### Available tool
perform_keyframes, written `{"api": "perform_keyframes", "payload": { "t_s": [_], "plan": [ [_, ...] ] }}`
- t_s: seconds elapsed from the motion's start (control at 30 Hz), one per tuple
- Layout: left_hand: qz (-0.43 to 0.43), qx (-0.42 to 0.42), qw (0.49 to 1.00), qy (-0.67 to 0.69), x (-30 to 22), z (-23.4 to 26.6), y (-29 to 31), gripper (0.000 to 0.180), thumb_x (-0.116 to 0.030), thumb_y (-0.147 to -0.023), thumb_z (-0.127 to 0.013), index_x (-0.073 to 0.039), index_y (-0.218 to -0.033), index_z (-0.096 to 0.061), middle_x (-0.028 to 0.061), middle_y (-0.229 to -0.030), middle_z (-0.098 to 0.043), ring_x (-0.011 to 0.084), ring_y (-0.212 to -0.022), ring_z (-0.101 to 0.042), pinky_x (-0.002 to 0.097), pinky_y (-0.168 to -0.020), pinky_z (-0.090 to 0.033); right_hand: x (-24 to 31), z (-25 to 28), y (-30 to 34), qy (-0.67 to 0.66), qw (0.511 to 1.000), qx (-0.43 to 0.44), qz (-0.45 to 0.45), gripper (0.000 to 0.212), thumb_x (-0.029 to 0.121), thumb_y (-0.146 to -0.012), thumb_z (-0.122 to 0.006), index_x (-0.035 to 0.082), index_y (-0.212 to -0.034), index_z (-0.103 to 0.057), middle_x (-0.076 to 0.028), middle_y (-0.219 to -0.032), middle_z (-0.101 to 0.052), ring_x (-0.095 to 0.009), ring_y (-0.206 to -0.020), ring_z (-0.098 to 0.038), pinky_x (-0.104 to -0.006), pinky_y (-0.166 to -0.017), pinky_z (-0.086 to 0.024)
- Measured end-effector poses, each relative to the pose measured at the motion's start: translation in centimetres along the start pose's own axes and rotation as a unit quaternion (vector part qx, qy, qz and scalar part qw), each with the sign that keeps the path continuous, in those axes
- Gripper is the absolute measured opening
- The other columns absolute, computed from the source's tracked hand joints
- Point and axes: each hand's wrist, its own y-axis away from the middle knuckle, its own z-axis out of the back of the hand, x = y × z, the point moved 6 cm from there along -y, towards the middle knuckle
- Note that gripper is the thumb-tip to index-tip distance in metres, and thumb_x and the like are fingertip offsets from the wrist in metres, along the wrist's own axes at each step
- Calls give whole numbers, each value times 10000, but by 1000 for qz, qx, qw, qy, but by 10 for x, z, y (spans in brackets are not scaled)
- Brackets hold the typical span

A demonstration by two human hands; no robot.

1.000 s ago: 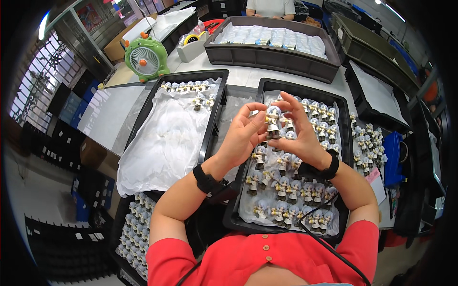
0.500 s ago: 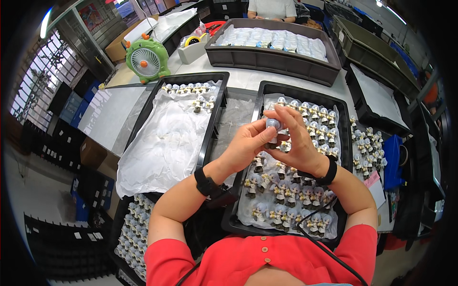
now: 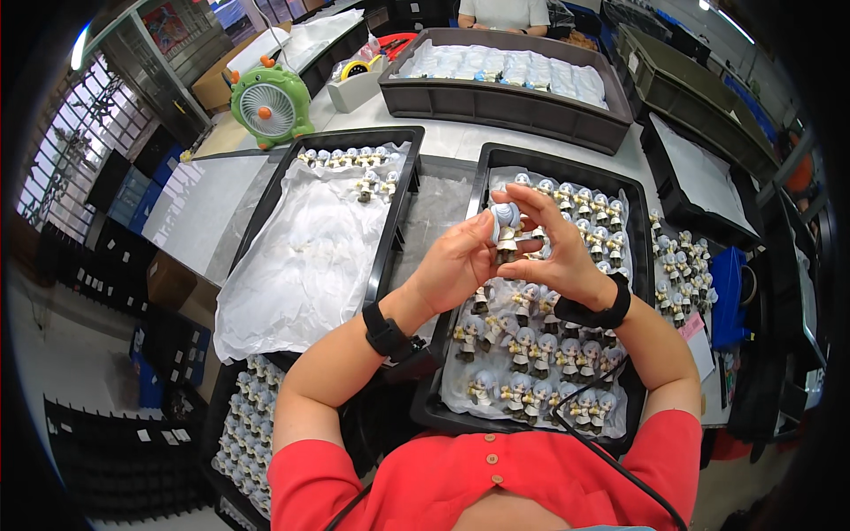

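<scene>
Above the right-hand black tray (image 3: 637,199) I hold a small figurine (image 3: 507,232) with pale blue-grey hair, a white outfit and dark feet. My left hand (image 3: 456,264) is closed on its left side, with thumb and fingers pinching it. My right hand (image 3: 562,252) curves round the other side, fingertips at the head and thumb by the feet. Beneath, similar figurines (image 3: 522,354) stand or lie in rows on thin white sheeting, partly hidden by my hands. The left-hand black tray (image 3: 413,177) has white sheeting (image 3: 301,257) with several figurines (image 3: 354,157) along its far end.
Loose figurines (image 3: 682,265) lie right of the tray beside a blue holder (image 3: 730,296). More figurines (image 3: 248,434) fill a low tray at lower left. A green fan (image 3: 270,106), tape dispenser (image 3: 354,84) and large grey bin (image 3: 496,115) stand at the back. Behind sits another person (image 3: 505,12).
The figurine has turned between my hands, so that more of its body and feet shows. My right fingers have shifted slightly around it.
</scene>
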Motion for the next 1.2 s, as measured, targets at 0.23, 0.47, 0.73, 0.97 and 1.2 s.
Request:
{"api": "perform_keyframes", "payload": {
  "t_s": [0.23,0.47,0.73,0.97,1.2],
  "plan": [
    [-2,30,999,27,-3,-8,1,479,-259,-969,-433,6,-1352,-319,137,-1317,-447,261,-1203,-480,376,-962,-448,-3,3,0,-142,989,8,-44,789,111,-663,-806,72,-1339,-402,-39,-1300,-484,-121,-1061,-473,-265,-860,-433],
    [7,6,1000,17,-2,0,0,460,-170,-926,-530,0,-1322,-368,123,-1282,-492,221,-1175,-511,349,-944,-463,-13,4,0,-154,983,33,-90,719,127,-677,-785,105,-1316,-458,-21,-1233,-499,-125,-1043,-477,-271,-897,-413],
    [64,-128,983,-117,-42,25,0,317,-128,-873,-609,-31,-1163,-525,99,-1039,-624,167,-909,-619,291,-810,-486,-32,11,3,-46,994,15,-101,714,249,-716,-753,112,-1336,-426,-54,-1292,-506,-183,-1214,-449,-340,-988,-325],
    [-53,-433,679,-590,-181,223,30,432,-134,-754,-694,23,-1132,-556,94,-920,-647,148,-727,-615,271,-626,-496,-32,20,-9,-4,994,-22,-108,655,261,-761,-717,110,-1329,-427,-77,-1274,-522,-185,-1207,-454,-338,-976,-335],
    [-10,-490,500,-714,-169,279,30,386,-190,-668,-721,-51,-1021,-649,188,-965,-660,310,-928,-634,376,-830,-488,-45,26,-4,22,991,-32,-126,617,270,-782,-690,110,-1322,-435,-64,-1239,-541,-171,-1182,-468,-333,-960,-345]
  ]
}}
